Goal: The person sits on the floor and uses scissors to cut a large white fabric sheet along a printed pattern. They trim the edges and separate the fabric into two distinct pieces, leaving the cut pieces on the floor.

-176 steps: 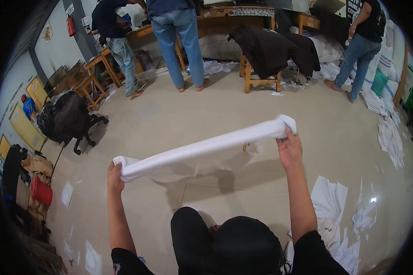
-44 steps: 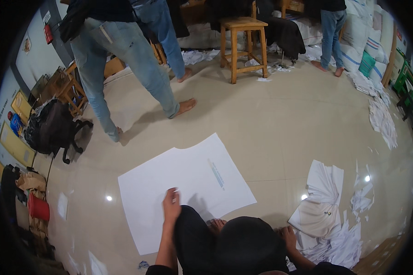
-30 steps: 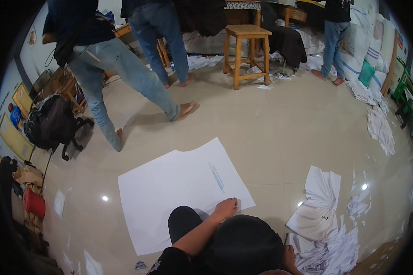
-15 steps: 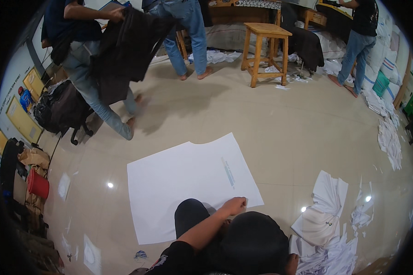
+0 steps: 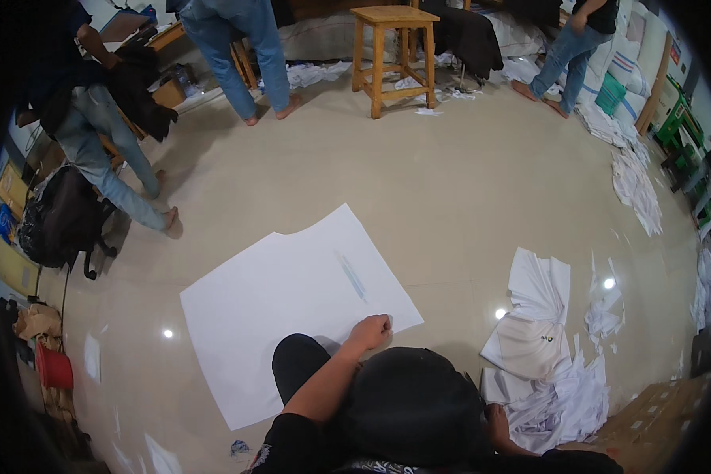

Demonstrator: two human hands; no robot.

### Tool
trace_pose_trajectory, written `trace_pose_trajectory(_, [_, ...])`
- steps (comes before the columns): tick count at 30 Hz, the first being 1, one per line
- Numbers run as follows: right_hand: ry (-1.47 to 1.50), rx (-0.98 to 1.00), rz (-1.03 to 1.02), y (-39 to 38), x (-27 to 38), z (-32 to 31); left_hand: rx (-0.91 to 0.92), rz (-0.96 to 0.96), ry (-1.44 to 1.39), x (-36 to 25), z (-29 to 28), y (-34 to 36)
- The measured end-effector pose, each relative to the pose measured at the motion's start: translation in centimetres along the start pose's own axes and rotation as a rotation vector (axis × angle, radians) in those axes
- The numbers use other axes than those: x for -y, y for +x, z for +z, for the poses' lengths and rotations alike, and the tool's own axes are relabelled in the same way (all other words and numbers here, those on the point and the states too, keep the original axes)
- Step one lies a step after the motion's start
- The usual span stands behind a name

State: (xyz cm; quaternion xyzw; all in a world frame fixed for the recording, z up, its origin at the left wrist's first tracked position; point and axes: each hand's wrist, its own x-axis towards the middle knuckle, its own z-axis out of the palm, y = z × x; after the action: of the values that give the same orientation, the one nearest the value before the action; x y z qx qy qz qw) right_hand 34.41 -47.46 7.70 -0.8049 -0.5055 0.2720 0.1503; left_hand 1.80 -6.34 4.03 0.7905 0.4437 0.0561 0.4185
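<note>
A large white sheet-like piece (image 5: 268, 308), cut like a garment panel with a shallow neck curve and a faint blue-grey printed strip, lies flat on the floor before me. My left hand (image 5: 370, 332) rests at its near right edge, fingers pinched together; what they hold, if anything, is too small to make out. Between my two dark-clothed knees (image 5: 415, 395) the left forearm reaches forward. My right hand (image 5: 496, 419) hangs low beside the right knee, close to a pile of white cloth scraps (image 5: 561, 403); its fingers are hidden.
White folded cloth (image 5: 533, 340) lies right of me, near a cardboard piece (image 5: 656, 419). Ahead stand a wooden stool (image 5: 395, 59) and several people. At left are a black bag-covered chair (image 5: 63, 213) and a red bucket (image 5: 54, 367). White sacks (image 5: 624, 59) line the far right.
My view has swung rightward, so the scene sits further left. The person at left has lowered the dark cloth and moved it toward the table. My left hand stays pinched by the panel's edge.
</note>
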Motion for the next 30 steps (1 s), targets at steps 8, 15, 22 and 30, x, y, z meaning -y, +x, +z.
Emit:
trace_pose_trajectory(8, [-0.016, 0.065, 0.158, 1.4, 0.5, -1.6, 0.036, 0.022, 0.034, -0.6, -0.1, 0.0])
trace_pose_trajectory(15, [0.553, 0.588, 0.523, 3.4, -1.4, -5.4, -0.009, 0.045, 0.018, 0.0, 0.6, 0.1])
trace_pose_trajectory(22, [0.633, 0.636, 0.357, 6.5, 4.2, -7.5, 0.016, 0.04, 0.032, -1.2, 0.0, 0.0])
trace_pose_trajectory(30, [0.681, 0.344, 0.28, 11.9, 11.8, -2.4, -0.011, 0.075, 0.013, -1.3, 0.3, 0.2])
